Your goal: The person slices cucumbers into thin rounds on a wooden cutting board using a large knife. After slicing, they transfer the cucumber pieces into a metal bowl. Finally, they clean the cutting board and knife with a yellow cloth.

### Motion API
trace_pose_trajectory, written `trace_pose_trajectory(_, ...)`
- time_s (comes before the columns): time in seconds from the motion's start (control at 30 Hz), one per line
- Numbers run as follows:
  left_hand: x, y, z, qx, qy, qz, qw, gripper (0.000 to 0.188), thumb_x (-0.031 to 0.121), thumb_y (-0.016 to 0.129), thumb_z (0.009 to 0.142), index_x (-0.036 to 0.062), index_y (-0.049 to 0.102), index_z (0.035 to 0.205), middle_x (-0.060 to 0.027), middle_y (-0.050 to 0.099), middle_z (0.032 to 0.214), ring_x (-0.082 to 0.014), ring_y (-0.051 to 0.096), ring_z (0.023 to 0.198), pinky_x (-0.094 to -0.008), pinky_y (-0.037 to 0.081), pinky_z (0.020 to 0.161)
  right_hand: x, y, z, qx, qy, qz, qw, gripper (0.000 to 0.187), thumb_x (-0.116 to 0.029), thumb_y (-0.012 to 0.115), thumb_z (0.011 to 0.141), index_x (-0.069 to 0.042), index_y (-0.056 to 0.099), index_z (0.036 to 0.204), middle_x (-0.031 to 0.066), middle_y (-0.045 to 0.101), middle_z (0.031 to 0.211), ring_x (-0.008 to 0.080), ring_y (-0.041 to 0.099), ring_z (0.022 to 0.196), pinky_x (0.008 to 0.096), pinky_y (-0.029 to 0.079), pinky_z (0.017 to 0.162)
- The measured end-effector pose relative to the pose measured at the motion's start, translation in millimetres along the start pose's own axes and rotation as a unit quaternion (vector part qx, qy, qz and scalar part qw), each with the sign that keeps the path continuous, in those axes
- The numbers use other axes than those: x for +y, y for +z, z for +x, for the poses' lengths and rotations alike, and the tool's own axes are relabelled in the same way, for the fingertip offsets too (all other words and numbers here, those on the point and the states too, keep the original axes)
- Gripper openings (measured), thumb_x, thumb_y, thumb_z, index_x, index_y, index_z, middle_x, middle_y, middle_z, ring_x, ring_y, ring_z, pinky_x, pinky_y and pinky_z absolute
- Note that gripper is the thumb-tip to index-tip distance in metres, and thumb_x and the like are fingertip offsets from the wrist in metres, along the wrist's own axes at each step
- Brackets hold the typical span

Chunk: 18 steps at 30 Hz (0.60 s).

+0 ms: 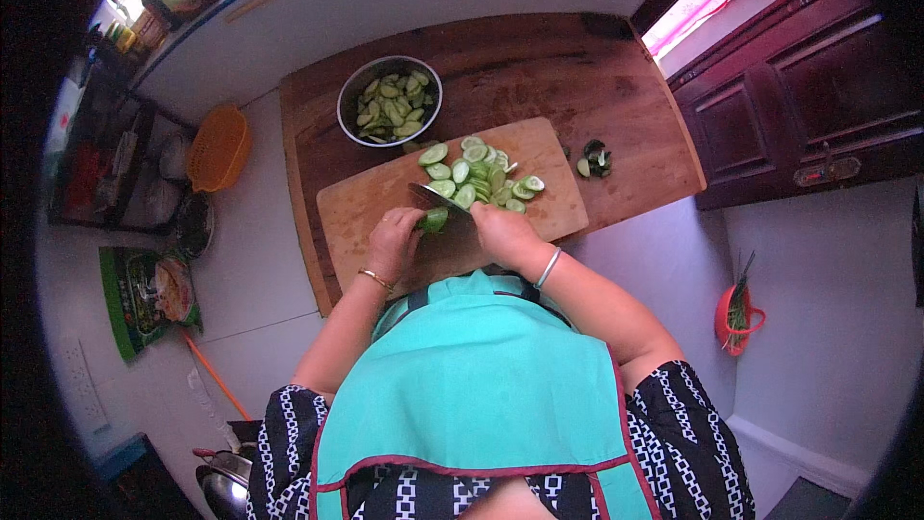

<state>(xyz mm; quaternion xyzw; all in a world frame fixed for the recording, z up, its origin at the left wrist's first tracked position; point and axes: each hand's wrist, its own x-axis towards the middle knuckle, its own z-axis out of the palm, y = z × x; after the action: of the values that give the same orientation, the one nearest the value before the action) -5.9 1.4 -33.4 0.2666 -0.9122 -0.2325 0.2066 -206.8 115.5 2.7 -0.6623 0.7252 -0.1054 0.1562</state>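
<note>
My left hand (393, 243) grips the uncut piece of a cucumber (434, 221) on the wooden cutting board (361, 197). In my right hand (505, 234) is a knife (438, 197), its blade against the cucumber's cut end; its handle is hidden in my fist. Green-rimmed cucumber slices (478, 166) lie in a loose heap just beyond the blade. Behind the board's far edge stands a metal bowl (341, 108) with many more slices inside.
The board rests on a brown wooden table (635, 149). Dark green scraps (595, 162) lie to its right. At the left are an orange basket (219, 146), a rack of dishes (159, 159) and a green package (144, 299). A red basket (736, 323) hangs at the right wall.
</note>
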Motion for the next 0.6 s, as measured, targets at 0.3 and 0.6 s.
trace_pose_trajectory(0.3,-2.8,-8.7,-1.7,-0.050,-0.006,-0.070,0.996,0.038,0.006,0.063,0.075,0.0080,0.055,0.113,-0.0146,0.058,0.109,-0.0331,0.054,0.105,-0.0398,0.045,0.090,2.1,2.0,2.6,-0.006,0.009,0.026,1.000,0.013,-0.006,0.047,0.080,0.000,0.049,0.092,0.0213,0.062,0.078,0.0378,0.064,0.067,0.0483,0.051,0.055)
trace_pose_trajectory(0.6,-23.8,-1.6,-7.9,0.016,-0.025,0.009,1.000,0.024,0.014,0.057,0.086,0.0030,0.061,0.107,-0.0165,0.056,0.111,-0.0321,0.055,0.098,-0.0368,0.044,0.088,1.9,7.2,2.9,0.021,0.020,0.053,0.998,0.011,-0.008,0.048,0.080,-0.001,0.047,0.088,0.0216,0.061,0.076,0.0406,0.061,0.067,0.0499,0.048,0.058)
